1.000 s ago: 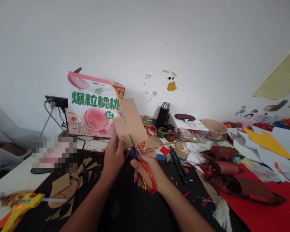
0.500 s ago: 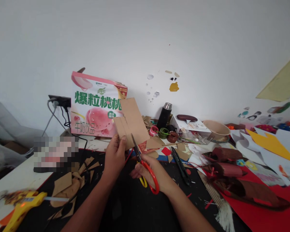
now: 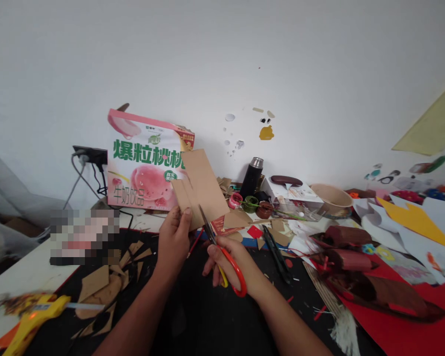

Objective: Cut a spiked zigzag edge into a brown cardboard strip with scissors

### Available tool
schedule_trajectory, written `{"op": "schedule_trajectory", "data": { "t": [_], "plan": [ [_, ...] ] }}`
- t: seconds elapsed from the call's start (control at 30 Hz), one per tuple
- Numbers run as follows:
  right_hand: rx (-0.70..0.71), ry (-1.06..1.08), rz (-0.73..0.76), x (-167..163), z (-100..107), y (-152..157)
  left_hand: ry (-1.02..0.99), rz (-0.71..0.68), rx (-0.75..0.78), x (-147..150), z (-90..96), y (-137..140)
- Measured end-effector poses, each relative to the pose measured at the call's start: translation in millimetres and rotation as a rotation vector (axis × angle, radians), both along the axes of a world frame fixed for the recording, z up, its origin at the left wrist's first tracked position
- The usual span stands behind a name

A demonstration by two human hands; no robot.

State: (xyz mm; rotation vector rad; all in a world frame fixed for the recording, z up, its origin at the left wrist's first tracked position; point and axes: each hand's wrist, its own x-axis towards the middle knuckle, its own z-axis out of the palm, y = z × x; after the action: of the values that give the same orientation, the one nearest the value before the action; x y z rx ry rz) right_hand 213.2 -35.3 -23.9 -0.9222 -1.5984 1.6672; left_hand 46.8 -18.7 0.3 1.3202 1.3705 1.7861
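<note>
Cardboard (image 3: 205,185) is up off the table (image 3: 20,274), tilted, in front of the drink box (image 3: 144,163). Left hand (image 3: 175,237) closed, thumb and fingers pinching its lower left edge. Right hand (image 3: 230,259) curled around the handles of scissors (image 3: 209,233), thumb toward the left; finger placement in the loops partly hidden. Blade tip points up-left, overlapping the lower part of the sheet, near the left thumb. Can't tell if the second blade is behind the sheet, or how wide the blades are apart. Sheet has a stepped upper left edge with a short slit at the corner.

Step in hand, my read: cutting the sheet to shape. Next move seems to call for a steady left pinch, blades lined up with the intended cut, and fingertips clear of the tip. Offcuts (image 3: 94,282) and utility knife (image 3: 276,254) lie to either side, untouched.
</note>
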Motion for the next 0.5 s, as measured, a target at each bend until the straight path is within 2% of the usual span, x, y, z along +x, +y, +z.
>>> {"op": "schedule_trajectory", "data": {
  "t": [0.1,0.23,0.5],
  "plan": [
    [0.015,-0.002,-0.001,-0.5,0.7,-1.0,-0.094,-0.027,-0.010,1.9,0.6,0.3],
    [0.030,-0.029,-0.024,-1.7,1.2,-2.5,-0.244,-0.077,-0.097,1.8,-0.8,2.0],
    [0.020,-0.020,-0.022,-1.0,-6.1,-0.4,-0.004,0.017,0.030,2.9,5.4,-1.5]
  ]
}}
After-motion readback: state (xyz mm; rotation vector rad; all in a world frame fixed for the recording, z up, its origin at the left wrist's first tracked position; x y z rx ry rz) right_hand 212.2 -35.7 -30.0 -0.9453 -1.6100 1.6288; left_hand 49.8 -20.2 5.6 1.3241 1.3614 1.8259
